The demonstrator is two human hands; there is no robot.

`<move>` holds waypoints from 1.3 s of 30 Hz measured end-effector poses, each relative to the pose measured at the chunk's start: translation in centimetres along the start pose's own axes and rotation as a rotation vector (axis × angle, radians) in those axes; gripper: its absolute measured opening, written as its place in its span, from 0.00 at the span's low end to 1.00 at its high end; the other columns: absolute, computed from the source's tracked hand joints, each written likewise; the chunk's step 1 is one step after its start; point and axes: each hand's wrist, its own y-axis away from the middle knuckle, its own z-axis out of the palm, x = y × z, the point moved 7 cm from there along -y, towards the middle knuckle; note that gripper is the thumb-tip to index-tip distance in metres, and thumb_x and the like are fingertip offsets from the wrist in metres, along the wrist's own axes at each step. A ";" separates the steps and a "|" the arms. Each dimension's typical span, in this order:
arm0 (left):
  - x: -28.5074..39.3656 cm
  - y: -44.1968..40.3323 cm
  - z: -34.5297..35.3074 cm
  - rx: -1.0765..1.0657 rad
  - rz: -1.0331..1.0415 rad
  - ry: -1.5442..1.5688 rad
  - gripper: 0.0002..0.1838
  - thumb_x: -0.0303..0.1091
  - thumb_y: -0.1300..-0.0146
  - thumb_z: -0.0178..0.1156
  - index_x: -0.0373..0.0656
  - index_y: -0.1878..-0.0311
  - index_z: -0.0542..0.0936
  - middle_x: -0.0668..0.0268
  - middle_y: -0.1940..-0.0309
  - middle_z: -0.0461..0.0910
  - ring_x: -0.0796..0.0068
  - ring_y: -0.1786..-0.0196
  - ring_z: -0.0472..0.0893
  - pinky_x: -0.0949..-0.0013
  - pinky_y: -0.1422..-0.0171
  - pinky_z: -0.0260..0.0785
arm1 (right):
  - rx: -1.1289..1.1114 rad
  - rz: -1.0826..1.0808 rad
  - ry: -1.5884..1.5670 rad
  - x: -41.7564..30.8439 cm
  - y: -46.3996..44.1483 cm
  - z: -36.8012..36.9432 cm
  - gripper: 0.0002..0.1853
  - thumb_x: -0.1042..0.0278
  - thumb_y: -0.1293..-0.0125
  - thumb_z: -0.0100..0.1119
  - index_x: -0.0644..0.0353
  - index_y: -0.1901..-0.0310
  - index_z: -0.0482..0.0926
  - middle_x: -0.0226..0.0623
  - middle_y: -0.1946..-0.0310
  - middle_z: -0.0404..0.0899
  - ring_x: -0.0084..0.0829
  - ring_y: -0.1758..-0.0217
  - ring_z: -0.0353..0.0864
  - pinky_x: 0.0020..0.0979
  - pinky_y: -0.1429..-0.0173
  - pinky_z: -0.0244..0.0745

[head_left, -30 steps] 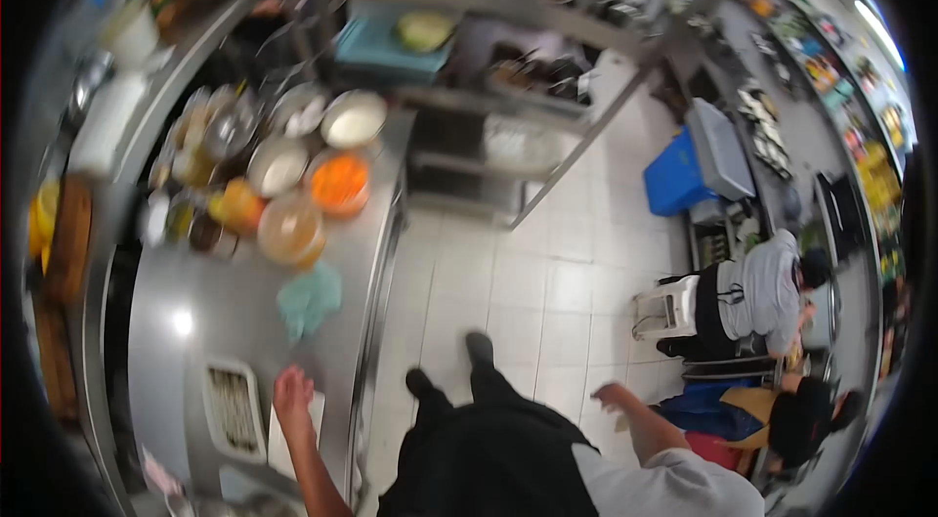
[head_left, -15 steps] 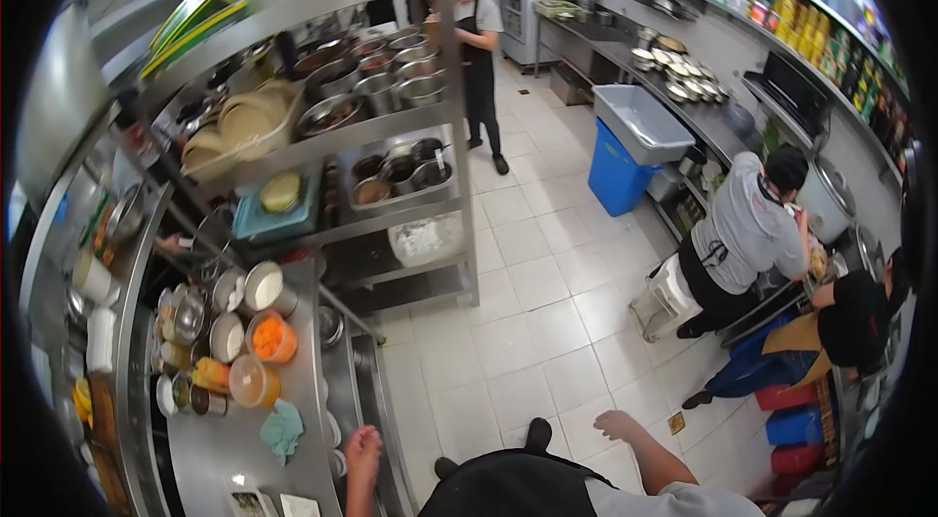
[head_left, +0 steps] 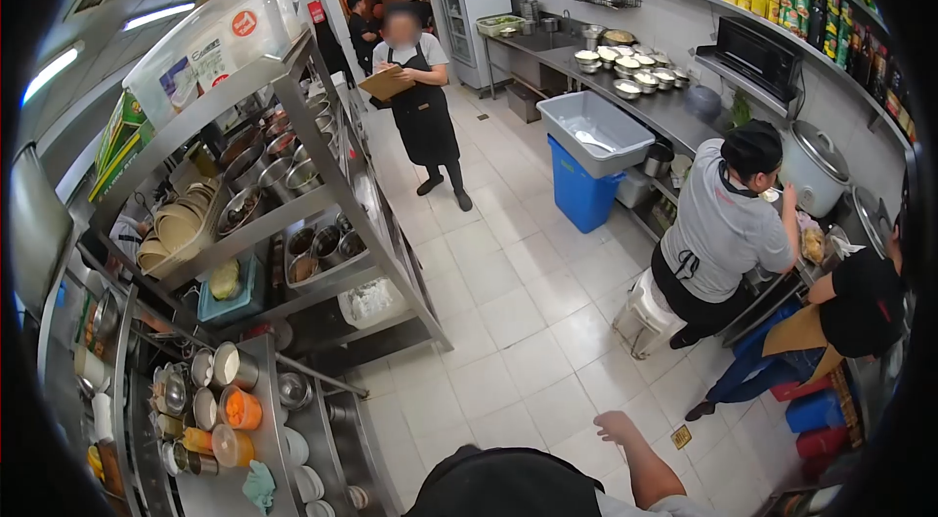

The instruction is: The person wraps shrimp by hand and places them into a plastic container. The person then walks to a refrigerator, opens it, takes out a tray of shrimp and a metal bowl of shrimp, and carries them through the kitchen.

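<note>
Head view: the right hand (head_left: pixel 616 427), empty with fingers loosely spread, hangs above the tiled floor (head_left: pixel 489 322), near a white stool (head_left: pixel 647 315) behind a grey-shirted co-worker (head_left: pixel 723 224) that a careless stride could jolt, the out-of-frame left hand's grip impossible to tell.

To your left, the steel worktop (head_left: pixel 207 495) carries a tub of orange pieces (head_left: pixel 240 409), a translucent plastic tub (head_left: pixel 233 446), a metal pot with white contents (head_left: pixel 235 366) and a crumpled green cloth (head_left: pixel 259 488).

One green cloth (head_left: pixel 259 486), one stool (head_left: pixel 649 312)
</note>
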 end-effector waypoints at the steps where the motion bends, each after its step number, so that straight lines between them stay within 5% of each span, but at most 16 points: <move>1: 0.5 -0.8 -0.3 -0.006 -0.006 0.008 0.24 0.45 0.32 0.71 0.40 0.40 0.83 0.57 0.55 0.88 0.61 0.49 0.87 0.53 0.46 0.80 | 0.012 -0.027 -0.079 -2.1 -0.4 0.4 0.17 0.62 0.32 0.70 0.57 0.45 0.85 0.36 0.52 0.88 0.38 0.52 0.90 0.41 0.52 0.87; 5: 3.4 -5.4 -1.0 -0.033 -0.014 0.052 0.26 0.46 0.32 0.71 0.41 0.38 0.81 0.57 0.56 0.87 0.59 0.49 0.88 0.52 0.47 0.80 | -0.011 -0.074 -0.140 -11.7 -3.3 2.2 0.14 0.62 0.29 0.67 0.56 0.46 0.84 0.31 0.54 0.86 0.35 0.51 0.89 0.38 0.53 0.85; 8: 5.9 -10.7 -1.5 -0.061 -0.002 0.111 0.27 0.48 0.32 0.71 0.41 0.37 0.80 0.56 0.57 0.87 0.57 0.49 0.88 0.51 0.47 0.80 | -0.076 -0.136 -0.115 -17.7 -6.1 2.4 0.15 0.62 0.25 0.67 0.57 0.42 0.82 0.39 0.45 0.85 0.45 0.45 0.88 0.49 0.41 0.84; 13: 15.7 -21.5 -1.7 -0.038 -0.044 0.215 0.27 0.48 0.34 0.74 0.42 0.39 0.83 0.58 0.56 0.88 0.58 0.53 0.88 0.51 0.51 0.80 | 0.067 -0.130 0.005 -21.9 -7.1 -2.8 0.16 0.63 0.25 0.65 0.59 0.40 0.82 0.39 0.48 0.87 0.46 0.48 0.90 0.49 0.45 0.86; 17: 25.2 -28.5 -0.3 0.024 0.001 -0.114 0.20 0.50 0.33 0.71 0.45 0.47 0.89 0.57 0.51 0.90 0.57 0.51 0.89 0.52 0.48 0.81 | 0.180 0.100 -0.027 -15.9 -8.7 -9.2 0.16 0.64 0.29 0.69 0.59 0.44 0.82 0.41 0.55 0.87 0.42 0.55 0.91 0.44 0.57 0.86; 19: 32.2 -32.7 2.0 0.018 0.267 -0.577 0.22 0.56 0.29 0.62 0.48 0.51 0.92 0.55 0.47 0.91 0.53 0.44 0.88 0.49 0.40 0.80 | 0.265 0.248 -0.085 -11.6 -9.0 -11.6 0.14 0.66 0.29 0.67 0.60 0.45 0.82 0.43 0.53 0.86 0.46 0.54 0.91 0.48 0.55 0.86; 20: 35.0 -33.5 2.8 -0.003 0.281 -0.479 0.29 0.62 0.26 0.52 0.49 0.47 0.91 0.55 0.42 0.88 0.47 0.37 0.85 0.43 0.33 0.76 | 0.305 0.303 -0.088 -11.3 -7.8 -11.7 0.13 0.67 0.28 0.66 0.60 0.45 0.82 0.43 0.52 0.85 0.47 0.53 0.91 0.48 0.54 0.86; 24: 47.5 -35.9 5.1 -0.030 0.357 -0.135 0.22 0.52 0.31 0.68 0.45 0.47 0.91 0.56 0.48 0.91 0.59 0.43 0.89 0.58 0.36 0.79 | 0.302 0.473 -0.160 -6.7 -8.1 -10.4 0.11 0.68 0.26 0.63 0.60 0.46 0.82 0.41 0.53 0.83 0.47 0.53 0.90 0.49 0.53 0.86; 25: 50.4 -36.3 5.7 -0.061 0.417 -0.119 0.21 0.51 0.33 0.70 0.43 0.48 0.91 0.56 0.50 0.92 0.61 0.45 0.89 0.60 0.37 0.79 | 0.129 0.213 0.120 -8.9 -8.2 -9.7 0.14 0.63 0.29 0.65 0.59 0.47 0.84 0.44 0.52 0.86 0.46 0.51 0.90 0.47 0.48 0.85; 27: 54.2 -37.4 6.5 -0.153 0.381 -0.057 0.21 0.51 0.32 0.70 0.42 0.49 0.91 0.57 0.51 0.92 0.62 0.46 0.89 0.61 0.37 0.79 | -0.280 -0.803 0.611 -6.3 -11.8 -9.9 0.21 0.52 0.36 0.69 0.58 0.49 0.89 0.48 0.48 0.90 0.43 0.44 0.89 0.42 0.40 0.82; 28: 55.8 -38.2 7.0 -0.200 0.365 -0.027 0.21 0.51 0.31 0.69 0.41 0.49 0.91 0.57 0.51 0.92 0.62 0.46 0.89 0.61 0.37 0.79 | -0.332 -0.791 0.418 -7.6 -11.9 -9.8 0.21 0.51 0.37 0.71 0.59 0.50 0.90 0.47 0.47 0.90 0.42 0.43 0.89 0.43 0.40 0.80; 30: 57.6 -40.6 6.5 -0.174 0.377 -0.099 0.21 0.50 0.30 0.69 0.41 0.49 0.91 0.58 0.50 0.92 0.63 0.45 0.89 0.62 0.37 0.79 | -0.205 0.153 0.021 -3.3 -17.8 -10.4 0.16 0.57 0.30 0.66 0.59 0.48 0.86 0.44 0.49 0.87 0.44 0.48 0.89 0.46 0.45 0.84; 32: 58.2 -41.3 5.2 -0.149 0.300 -0.157 0.20 0.49 0.29 0.68 0.41 0.50 0.92 0.59 0.52 0.92 0.64 0.46 0.88 0.62 0.39 0.79 | -0.347 0.688 -0.312 -3.3 -21.0 -6.2 0.11 0.63 0.24 0.61 0.60 0.47 0.82 0.41 0.51 0.83 0.47 0.53 0.89 0.49 0.50 0.87; 35: 60.1 -41.7 1.3 -0.057 0.173 -0.104 0.19 0.49 0.29 0.68 0.41 0.51 0.91 0.62 0.60 0.90 0.65 0.54 0.87 0.60 0.46 0.79 | -0.150 0.108 0.066 -20.4 -21.2 -13.3 0.12 0.61 0.25 0.66 0.57 0.47 0.82 0.41 0.50 0.82 0.47 0.52 0.88 0.52 0.50 0.86; 38: 61.1 -40.5 -2.3 -0.030 0.103 -0.061 0.18 0.49 0.28 0.68 0.43 0.54 0.91 0.67 0.71 0.83 0.67 0.63 0.82 0.58 0.54 0.76 | 0.061 -0.013 0.223 -29.4 -28.8 -17.6 0.14 0.63 0.30 0.70 0.56 0.46 0.82 0.39 0.63 0.80 0.47 0.60 0.89 0.52 0.57 0.85; 39: 61.4 -40.8 -2.9 -0.024 -0.022 0.052 0.18 0.49 0.28 0.68 0.45 0.50 0.90 0.67 0.67 0.84 0.66 0.61 0.83 0.57 0.52 0.76 | 0.016 -0.173 0.581 -31.8 -34.7 -18.5 0.12 0.65 0.35 0.71 0.57 0.52 0.83 0.41 0.66 0.82 0.48 0.62 0.88 0.53 0.57 0.85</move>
